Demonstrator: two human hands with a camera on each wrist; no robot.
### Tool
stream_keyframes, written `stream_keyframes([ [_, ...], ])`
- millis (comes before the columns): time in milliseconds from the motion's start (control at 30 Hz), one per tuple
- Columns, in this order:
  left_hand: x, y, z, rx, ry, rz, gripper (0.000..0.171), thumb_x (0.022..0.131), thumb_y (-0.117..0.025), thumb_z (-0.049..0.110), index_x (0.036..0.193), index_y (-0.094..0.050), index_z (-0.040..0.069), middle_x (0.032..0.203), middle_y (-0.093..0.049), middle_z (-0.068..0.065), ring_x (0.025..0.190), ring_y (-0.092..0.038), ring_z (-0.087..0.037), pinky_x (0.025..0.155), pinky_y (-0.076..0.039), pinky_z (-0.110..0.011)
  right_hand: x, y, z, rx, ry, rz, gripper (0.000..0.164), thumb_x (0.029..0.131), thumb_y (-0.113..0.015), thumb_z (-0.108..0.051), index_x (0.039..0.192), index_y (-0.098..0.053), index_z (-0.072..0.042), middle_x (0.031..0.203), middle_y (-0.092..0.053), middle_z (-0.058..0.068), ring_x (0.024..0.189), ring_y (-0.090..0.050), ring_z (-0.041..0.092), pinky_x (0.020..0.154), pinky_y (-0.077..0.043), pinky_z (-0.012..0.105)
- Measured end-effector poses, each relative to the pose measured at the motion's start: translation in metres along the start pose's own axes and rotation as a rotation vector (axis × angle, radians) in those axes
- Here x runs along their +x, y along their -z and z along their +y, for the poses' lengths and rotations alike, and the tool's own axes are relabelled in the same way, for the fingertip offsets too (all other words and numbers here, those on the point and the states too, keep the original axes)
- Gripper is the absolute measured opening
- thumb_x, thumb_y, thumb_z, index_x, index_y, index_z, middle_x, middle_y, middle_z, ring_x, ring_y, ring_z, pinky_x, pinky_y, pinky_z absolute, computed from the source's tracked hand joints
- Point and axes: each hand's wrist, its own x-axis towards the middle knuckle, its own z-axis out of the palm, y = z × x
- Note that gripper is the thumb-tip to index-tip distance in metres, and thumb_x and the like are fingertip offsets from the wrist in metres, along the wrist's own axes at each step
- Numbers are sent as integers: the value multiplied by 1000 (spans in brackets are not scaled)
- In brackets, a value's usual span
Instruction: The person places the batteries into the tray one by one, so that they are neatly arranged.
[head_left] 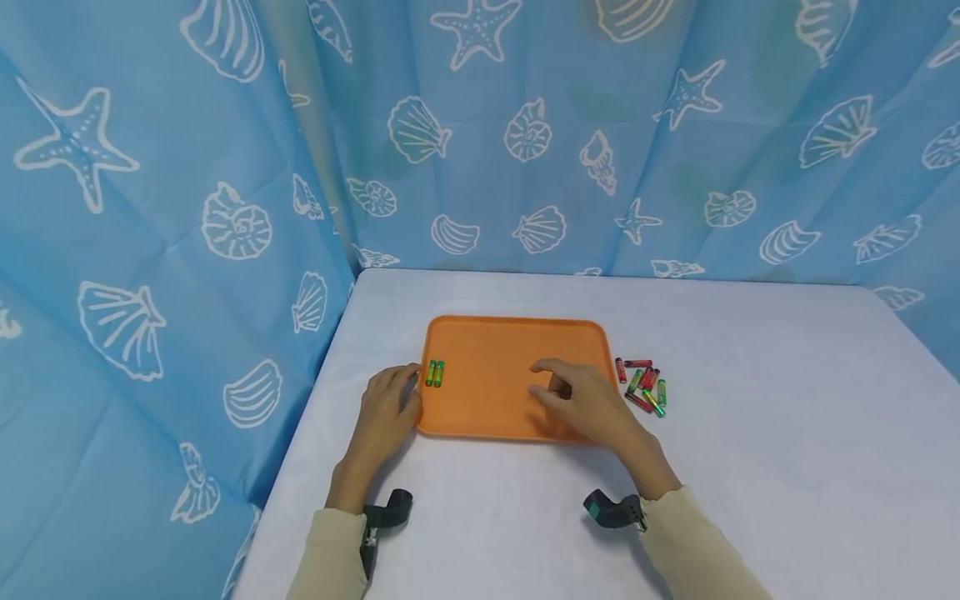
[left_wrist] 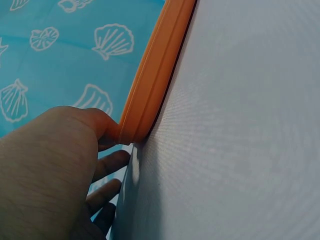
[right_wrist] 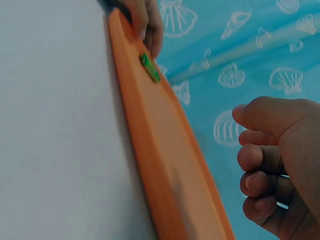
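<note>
Head view: An orange tray (head_left: 487,400) lies flat on the white surface (head_left: 495,517). A pair of green batteries (head_left: 438,374) rests inside it, close together and parallel, near the left rim; the alignment appears deliberate, and the raised rim would probably check any rolling. A loose pile of red and green batteries (head_left: 650,379) lies on the surface just beyond the tray's right rim, a position that presumably suits the right hand (head_left: 592,404). That hand is over the right part of the tray, thumb and index parted by a clear gap, holding nothing. The left hand (head_left: 384,412) is at the left rim, fingers relaxed and not wrapped round the tray; its likely purpose is to steady that end. Overlap in the pile prevents a firm count, and the right hand covers part of the tray's near right area.

Left wrist view: The thumb touches the end of the tray, while the other visible fingers are loosely extended and spread below it. Pressure cannot be determined. The tray's interior and every battery are out of sight.

Right wrist view: Thumb and index are apart with nothing between them; the remaining fingers are loosely bent. The pair merges into one green shape at the tray's far end. The left hand is cut off at the top, and the pile is out of frame.
</note>
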Motion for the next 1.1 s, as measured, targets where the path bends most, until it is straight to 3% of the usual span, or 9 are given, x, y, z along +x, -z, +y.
stream_keyframes([
  [167, -1, -1, -1, -10, -11, -1, 43, 102, -52, 21, 144, -52, 13, 144, -47, -10, 142, -29, -30, 113, -26, -54, -22, 11, 25, -53, -58, 23, 35, 94, -73, -25, 125, -67, -11, 69, -54, -11, 58, -48, 9, 52, -41, 27],
  [400, -1, 0, -2, -18, -15, -1, 43, 102, -52, 22, 144, -52, 13, 145, -47, -10, 143, -28, -31, 113, -26, -56, -52, 26, 56, -38, -144, 89, 36, 93, -74, -24, 125, -67, -10, 74, -54, -6, 61, -51, 12, 52, -42, 25],
  [567, -1, 0, -2, -25, -12, -7, 43, 103, -51, 23, 145, -52, 14, 145, -46, -10, 143, -27, -30, 114, -25, -55, -64, 42, 71, -80, -191, 144, 37, 94, -72, -25, 126, -66, -8, 75, -54, -4, 60, -49, 12, 51, -40, 25],
  [833, -3, -3, -2, -32, -23, -16, 43, 103, -51, 22, 145, -51, 13, 145, -46, -11, 143, -27, -31, 114, -23, -54, -82, 61, 94, -153, -271, 160, 38, 94, -72, -27, 126, -64, -9, 72, -54, -2, 60, -49, 15, 52, -39, 26],
  [1100, -1, 0, -1, -9, -46, -10, 43, 103, -51, 21, 145, -51, 11, 144, -47, -13, 142, -29, -34, 114, -24, -55, -91, 74, 109, -170, -308, 179, 36, 93, -71, -17, 126, -64, -8, 75, -57, 0, 64, -49, 17, 52, -40, 27],
])
